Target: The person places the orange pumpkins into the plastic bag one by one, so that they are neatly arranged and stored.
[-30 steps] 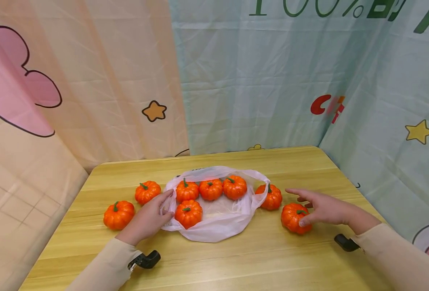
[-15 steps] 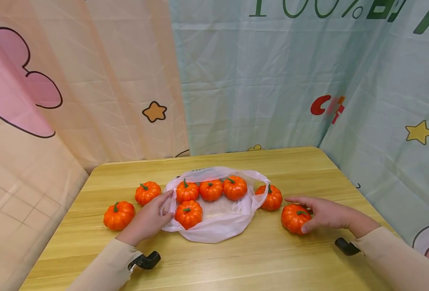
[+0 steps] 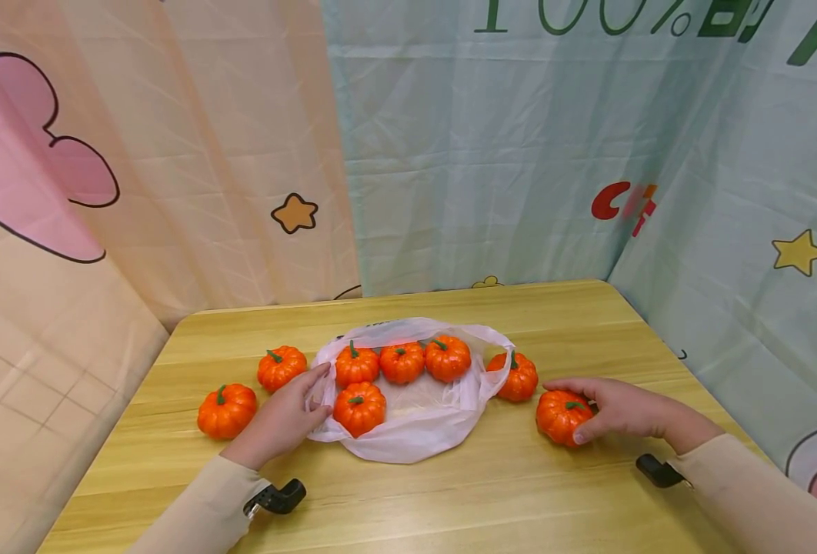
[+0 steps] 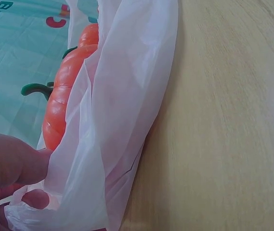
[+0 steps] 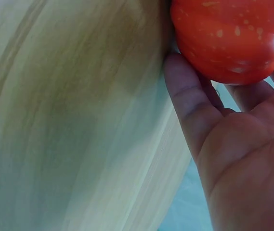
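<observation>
A white plastic bag [image 3: 415, 446] lies spread with its mouth up in the middle of the table, several small orange pumpkins with green stems inside it. At its left rim my left hand [image 3: 282, 418] holds the plastic between thumb and fingers; one pumpkin [image 4: 59, 106] shows just past the thumb in the left wrist view. To the right of the bag, my right hand [image 3: 626, 408] grips another pumpkin [image 3: 559, 418], thumb on the near side and fingers on the far side. The right wrist view shows fingertips [image 5: 180, 72] against the lower part of this pumpkin.
Two pumpkins stand left of the bag, one nearer [image 3: 225, 412] and one farther back [image 3: 280, 369]. Another pumpkin [image 3: 518, 378] sits against the bag's right side, partly behind its rim. Printed curtains [image 3: 478, 192] hang round the wooden table [image 3: 408, 508].
My right hand has lowered and closed round the rightmost pumpkin, which stays in place. The left hand and the bag have stayed still.
</observation>
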`<move>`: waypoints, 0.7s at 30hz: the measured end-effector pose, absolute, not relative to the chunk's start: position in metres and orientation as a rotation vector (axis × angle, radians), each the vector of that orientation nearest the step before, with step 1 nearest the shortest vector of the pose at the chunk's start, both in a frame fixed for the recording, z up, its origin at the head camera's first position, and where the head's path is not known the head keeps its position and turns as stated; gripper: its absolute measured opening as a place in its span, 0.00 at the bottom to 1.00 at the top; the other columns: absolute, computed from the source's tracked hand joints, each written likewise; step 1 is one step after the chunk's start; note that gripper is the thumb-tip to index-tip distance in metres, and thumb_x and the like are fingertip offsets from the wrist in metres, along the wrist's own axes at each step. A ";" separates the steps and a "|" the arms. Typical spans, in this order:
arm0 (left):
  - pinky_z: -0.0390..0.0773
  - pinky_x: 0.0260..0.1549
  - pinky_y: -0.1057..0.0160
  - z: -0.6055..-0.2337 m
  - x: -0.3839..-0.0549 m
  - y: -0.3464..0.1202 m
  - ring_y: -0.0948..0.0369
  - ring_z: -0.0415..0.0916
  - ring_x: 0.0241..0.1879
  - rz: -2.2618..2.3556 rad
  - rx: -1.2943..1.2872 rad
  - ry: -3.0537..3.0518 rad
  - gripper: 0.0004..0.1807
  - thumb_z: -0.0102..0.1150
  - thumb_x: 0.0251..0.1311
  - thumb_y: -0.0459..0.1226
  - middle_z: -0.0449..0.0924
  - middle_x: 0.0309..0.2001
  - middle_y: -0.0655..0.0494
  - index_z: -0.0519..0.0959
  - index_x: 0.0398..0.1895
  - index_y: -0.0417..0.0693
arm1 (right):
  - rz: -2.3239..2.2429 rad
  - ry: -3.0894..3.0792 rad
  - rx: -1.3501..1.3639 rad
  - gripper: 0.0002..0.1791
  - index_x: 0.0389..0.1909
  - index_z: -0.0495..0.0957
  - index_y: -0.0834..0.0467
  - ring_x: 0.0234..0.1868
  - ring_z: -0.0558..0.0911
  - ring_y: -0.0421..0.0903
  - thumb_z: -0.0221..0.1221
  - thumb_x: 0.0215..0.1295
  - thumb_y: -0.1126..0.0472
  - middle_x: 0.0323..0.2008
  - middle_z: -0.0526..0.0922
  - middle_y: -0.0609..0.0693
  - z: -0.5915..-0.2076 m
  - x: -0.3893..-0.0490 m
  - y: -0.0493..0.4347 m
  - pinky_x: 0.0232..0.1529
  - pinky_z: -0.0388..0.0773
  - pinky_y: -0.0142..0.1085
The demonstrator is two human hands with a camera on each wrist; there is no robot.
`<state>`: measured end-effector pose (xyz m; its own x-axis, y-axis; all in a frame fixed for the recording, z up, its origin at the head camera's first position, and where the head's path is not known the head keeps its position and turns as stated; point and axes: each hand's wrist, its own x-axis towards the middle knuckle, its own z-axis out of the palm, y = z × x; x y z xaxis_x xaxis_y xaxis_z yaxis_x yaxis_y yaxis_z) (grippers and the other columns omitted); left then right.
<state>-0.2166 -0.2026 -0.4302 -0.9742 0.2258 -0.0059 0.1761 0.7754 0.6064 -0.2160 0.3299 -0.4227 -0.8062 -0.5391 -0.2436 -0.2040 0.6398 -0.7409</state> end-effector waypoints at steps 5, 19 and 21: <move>0.76 0.44 0.58 -0.430 -0.216 -0.202 0.56 0.73 0.40 0.976 0.324 2.879 0.40 0.67 0.68 0.39 0.68 0.76 0.41 0.63 0.81 0.44 | -1.048 2.385 -0.574 0.48 0.77 0.65 0.64 0.62 0.74 0.53 0.75 0.57 0.60 0.69 0.74 0.64 -0.426 -0.218 0.332 0.56 0.73 0.24; 0.72 0.33 0.64 -0.428 -0.215 -0.201 0.58 0.67 0.29 1.014 0.297 2.853 0.40 0.66 0.68 0.38 0.71 0.73 0.41 0.63 0.81 0.45 | -1.093 2.357 -0.572 0.47 0.78 0.64 0.64 0.61 0.74 0.50 0.74 0.58 0.60 0.69 0.74 0.65 -0.429 -0.217 0.333 0.56 0.73 0.25; 0.72 0.31 0.65 -0.428 -0.215 -0.201 0.59 0.67 0.27 1.023 0.289 2.848 0.40 0.66 0.68 0.38 0.72 0.72 0.42 0.63 0.81 0.45 | -1.083 2.364 -0.569 0.47 0.78 0.64 0.63 0.61 0.74 0.53 0.74 0.58 0.60 0.68 0.74 0.64 -0.429 -0.217 0.332 0.55 0.73 0.25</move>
